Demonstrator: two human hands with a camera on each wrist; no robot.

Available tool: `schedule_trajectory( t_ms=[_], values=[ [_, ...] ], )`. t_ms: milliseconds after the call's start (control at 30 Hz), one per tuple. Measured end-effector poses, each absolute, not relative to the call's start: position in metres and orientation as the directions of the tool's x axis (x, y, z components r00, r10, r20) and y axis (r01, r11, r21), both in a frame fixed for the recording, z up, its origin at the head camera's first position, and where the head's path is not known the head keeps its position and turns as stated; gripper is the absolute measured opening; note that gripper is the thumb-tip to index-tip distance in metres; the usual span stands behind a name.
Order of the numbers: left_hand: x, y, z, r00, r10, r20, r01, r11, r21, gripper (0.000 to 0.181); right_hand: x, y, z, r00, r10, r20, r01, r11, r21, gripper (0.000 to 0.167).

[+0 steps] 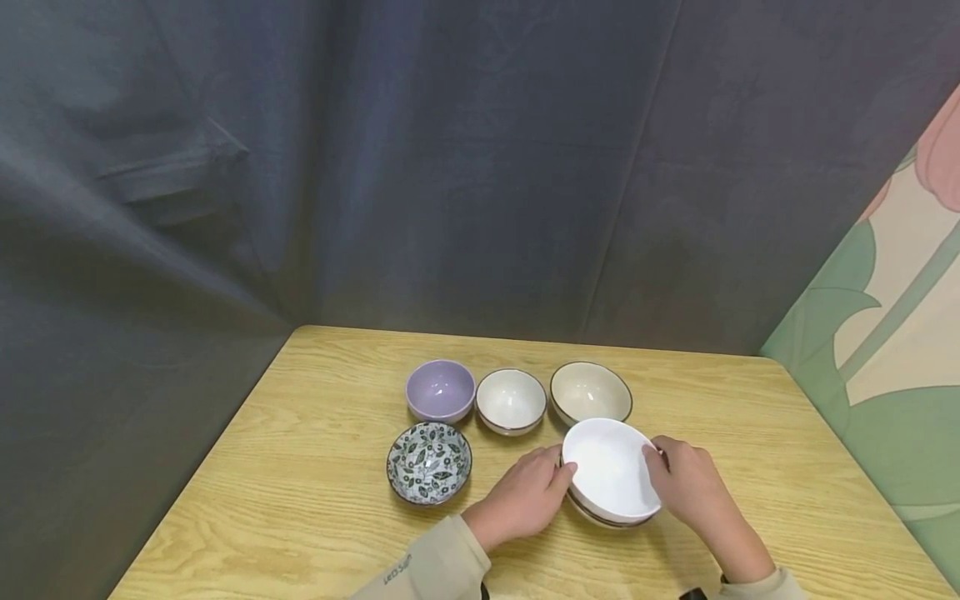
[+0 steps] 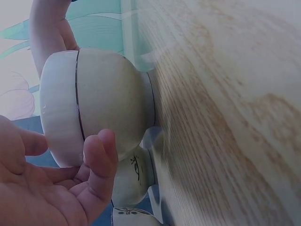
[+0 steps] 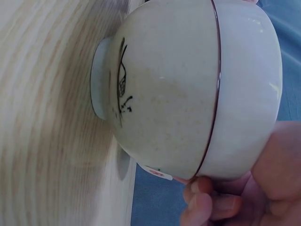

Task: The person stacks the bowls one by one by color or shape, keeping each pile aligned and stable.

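Note:
A plain white bowl [image 1: 609,467] sits nested in a cream bowl with a dark brown rim [image 3: 164,89]; the cream one stands on the table. My right hand [image 1: 684,482] pinches the white bowl's right rim, thumb on the inside and fingers outside. At the opposite side, my left hand [image 1: 528,492] holds the white bowl with its thumb at the rim. In the left wrist view, the left fingers [image 2: 101,150] lie curled against the side of the two bowls. The cream bowl's inside is hidden by the white bowl.
Behind stand a purple bowl [image 1: 441,390], a small white bowl with a brown rim [image 1: 512,400] and a larger cream bowl [image 1: 591,392]. A leaf-patterned bowl [image 1: 429,463] is left of my left hand. The wooden table [image 1: 300,500] meets a dark curtain [image 1: 465,208].

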State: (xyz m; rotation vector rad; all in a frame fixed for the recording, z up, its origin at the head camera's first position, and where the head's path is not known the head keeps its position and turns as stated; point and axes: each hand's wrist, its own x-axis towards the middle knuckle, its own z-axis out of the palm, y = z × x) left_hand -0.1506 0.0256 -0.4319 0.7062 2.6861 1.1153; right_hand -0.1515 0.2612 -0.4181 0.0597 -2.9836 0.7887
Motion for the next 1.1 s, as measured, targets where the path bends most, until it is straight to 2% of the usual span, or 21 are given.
schedule_trajectory(
  t_ms=[167, 300, 400, 567, 733, 967, 1100],
  values=[
    [-0.152, 0.023, -0.430, -0.889, 0.459, 0.017, 0.329, 0.612, 0.719, 0.054, -0.154, 0.264, -0.418, -0.999, -0.020, 0.033, -0.034, 0.866, -0.498, 0.040],
    [-0.153, 0.021, -0.429, -0.895, 0.447, 0.001, 0.308, 0.614, 0.727, 0.057, -0.157, 0.270, -0.415, -1.000, -0.010, -0.004, -0.006, 0.859, -0.511, 0.059],
    [-0.153, 0.019, -0.430, -0.894, 0.449, 0.004, 0.311, 0.614, 0.726, 0.056, -0.163, 0.276, -0.409, -1.000, -0.012, 0.013, -0.017, 0.854, -0.520, 0.068],
    [-0.154, 0.017, -0.430, -0.889, 0.458, 0.017, 0.326, 0.605, 0.726, 0.052, -0.184, 0.281, -0.402, -0.996, -0.003, 0.085, -0.048, 0.848, -0.528, 0.061],
    [-0.154, 0.018, -0.431, -0.888, 0.460, -0.012, 0.305, 0.609, 0.732, 0.054, -0.211, 0.283, -0.406, -0.995, 0.023, 0.097, -0.034, 0.838, -0.544, 0.052],
    [-0.153, 0.018, -0.433, -0.888, 0.461, -0.010, 0.314, 0.620, 0.719, 0.055, -0.242, 0.289, -0.425, -0.999, -0.008, 0.044, -0.031, 0.842, -0.539, 0.060],
    [-0.154, 0.019, -0.432, -0.887, 0.462, -0.006, 0.317, 0.618, 0.719, 0.054, -0.252, 0.289, -0.433, -0.998, -0.047, 0.038, -0.060, 0.829, -0.556, 0.059]
  ],
)
